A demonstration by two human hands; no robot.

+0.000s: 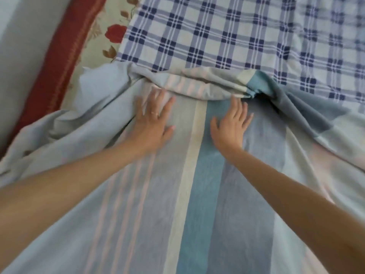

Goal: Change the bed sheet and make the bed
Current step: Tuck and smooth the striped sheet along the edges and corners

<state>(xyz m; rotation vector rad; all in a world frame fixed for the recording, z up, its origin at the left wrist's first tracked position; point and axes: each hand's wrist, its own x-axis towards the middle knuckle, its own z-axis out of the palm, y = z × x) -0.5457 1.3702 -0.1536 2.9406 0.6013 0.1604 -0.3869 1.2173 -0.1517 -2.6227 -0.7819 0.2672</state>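
Observation:
A pale striped sheet in blue, grey, cream and pink covers the near part of the bed. Its far edge is bunched into a rumpled fold across the middle. Beyond that fold lies a blue-and-white checked sheet. My left hand lies flat on the striped sheet with fingers spread, blurred by motion, a ring on one finger. My right hand presses flat on the same sheet just below the fold, fingers straight.
A mattress with a rose print and a red border shows at the left, next to a pale wall. The striped sheet is creased and heaped at the left edge.

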